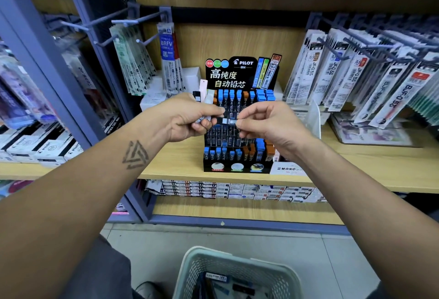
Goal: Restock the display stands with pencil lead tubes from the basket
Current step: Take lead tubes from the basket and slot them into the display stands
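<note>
Both grips meet in front of the stand: the left hand [187, 118] curls round a small bunch of tubes, while the right hand [266, 123] pinches one dark, slim plastic pencil lead tube [226, 121] by its end, probably drawing it out of the bunch so it can be slotted alone. Behind them, the black tiered cardboard display stand [238, 118] sits on the pale wooden shelf [356, 163], its rows of blue- and orange-capped tubes upright and facing out for shoppers. Below, the pale perforated plastic basket [237, 272] rests on the floor within reach, more packets lying inside.
</note>
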Action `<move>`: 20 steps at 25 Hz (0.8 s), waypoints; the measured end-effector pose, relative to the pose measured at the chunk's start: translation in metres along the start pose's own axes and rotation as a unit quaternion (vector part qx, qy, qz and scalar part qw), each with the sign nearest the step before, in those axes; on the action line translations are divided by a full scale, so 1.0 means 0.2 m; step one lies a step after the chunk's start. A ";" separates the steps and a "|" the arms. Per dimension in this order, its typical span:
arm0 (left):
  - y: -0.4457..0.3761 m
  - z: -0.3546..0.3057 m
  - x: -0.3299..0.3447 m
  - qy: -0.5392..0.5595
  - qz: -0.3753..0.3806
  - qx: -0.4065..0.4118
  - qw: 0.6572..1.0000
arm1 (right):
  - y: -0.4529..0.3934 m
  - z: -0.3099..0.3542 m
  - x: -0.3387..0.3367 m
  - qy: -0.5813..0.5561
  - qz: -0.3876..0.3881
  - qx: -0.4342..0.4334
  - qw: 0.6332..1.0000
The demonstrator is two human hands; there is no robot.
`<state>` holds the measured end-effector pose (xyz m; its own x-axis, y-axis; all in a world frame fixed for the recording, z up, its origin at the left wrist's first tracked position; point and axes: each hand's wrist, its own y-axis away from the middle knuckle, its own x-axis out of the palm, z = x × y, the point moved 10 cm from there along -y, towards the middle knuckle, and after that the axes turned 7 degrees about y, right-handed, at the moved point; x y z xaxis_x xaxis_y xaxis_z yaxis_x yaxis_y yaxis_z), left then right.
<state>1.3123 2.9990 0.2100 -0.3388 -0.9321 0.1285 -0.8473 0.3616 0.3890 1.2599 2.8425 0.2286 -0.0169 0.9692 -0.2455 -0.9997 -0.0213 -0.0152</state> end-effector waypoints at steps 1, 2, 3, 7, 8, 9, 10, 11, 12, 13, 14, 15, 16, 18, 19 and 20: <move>-0.01 -0.01 0.04 0.008 0.007 0.007 1.000 | 0.01 0.01 0.00 0.022 0.013 -0.008 1.000; -0.01 -0.02 0.09 0.019 0.016 0.016 1.000 | 0.02 0.02 -0.01 0.040 0.029 -0.013 0.999; -0.01 -0.03 0.13 0.033 0.024 0.026 0.999 | 0.03 0.03 -0.02 0.058 0.042 -0.017 0.997; -0.03 -0.08 0.35 0.082 0.060 0.064 0.993 | 0.07 0.05 -0.22 0.140 0.010 -0.017 0.990; -0.04 -0.09 0.39 0.086 0.065 0.072 0.992 | 0.08 0.05 -0.32 0.150 -0.016 -0.009 0.988; -0.05 -0.09 0.43 0.090 0.070 0.075 0.991 | 0.10 0.03 -0.41 0.154 -0.041 0.000 0.987; -0.06 -0.09 0.47 0.092 0.075 0.075 0.990 | 0.12 0.02 -0.50 0.154 -0.063 0.009 0.986; -0.07 -0.08 0.50 0.091 0.077 0.073 0.990 | 0.14 -0.01 -0.58 0.152 -0.079 0.017 0.985; -0.08 -0.07 0.52 0.088 0.077 0.070 0.991 | 0.15 -0.02 -0.63 0.152 -0.087 0.022 0.984; -0.09 -0.06 0.54 0.084 0.075 0.070 0.991 | 0.16 -0.05 -0.67 0.155 -0.087 0.023 0.984; -0.10 -0.05 0.55 0.081 0.072 0.070 0.992 | 0.16 -0.07 -0.68 0.155 -0.081 0.025 0.984; -0.10 -0.04 0.56 0.079 0.071 0.070 0.992 | 0.16 -0.09 -0.70 0.157 -0.076 0.029 0.984; -0.11 -0.03 0.58 0.079 0.071 0.069 0.992 | 0.16 -0.11 -0.71 0.160 -0.074 0.031 0.984; -0.12 -0.02 0.62 0.075 0.074 0.066 0.992 | 0.17 -0.11 -0.75 0.173 -0.094 0.023 0.980; -0.12 -0.02 0.64 0.070 0.075 0.064 0.993 | 0.17 -0.10 -0.79 0.187 -0.113 0.017 0.976; -0.12 -0.01 0.66 0.063 0.075 0.061 0.993 | 0.18 -0.08 -0.81 0.199 -0.135 0.010 0.971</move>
<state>1.2891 2.8672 0.2189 -0.4181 -0.8598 0.2933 -0.8365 0.4903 0.2448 1.2266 2.6799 0.2528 0.2510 0.7673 -0.5901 -0.9668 0.2293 -0.1129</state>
